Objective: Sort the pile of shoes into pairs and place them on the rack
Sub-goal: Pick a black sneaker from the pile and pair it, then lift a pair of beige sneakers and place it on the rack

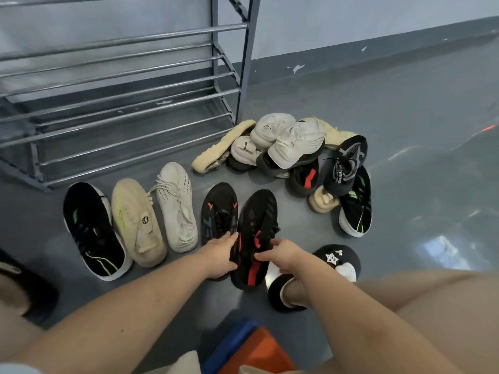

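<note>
Shoes lay in a loose row on the grey floor point(405, 130) in front of the metal rack point(121, 85), whose bars carried nothing in the head view. Both hands worked one shoe: the black shoe with red stripe point(258, 233), standing on the floor at the right end of the row. The left hand point(221, 255) gripped its left side, fingers curled round the edge near the heel, and also touched the black shoe with orange marks point(218, 209) just beside it. The right hand point(283, 253) pinched the collar on the other side, thumb and fingers closed on the fabric. Further left in the row sat a white knit shoe point(176, 206), a cream shoe point(137, 222) and a black shoe with green accents point(93, 230). The unsorted pile point(283, 147) lay behind and to the right, near the rack's foot, with another black-and-green shoe point(356, 209) at its near edge.

The chief risk seemed a false pairing: the two black shoes side by side looked alike at a glance, yet one carried red and the other orange, and a similar red-marked shoe point(306, 179) showed in the pile. Reaching into that heap might also topple the stacked white shoes and bury a partner again. Whether the row was meant as singles awaiting mates could not be told.
</note>
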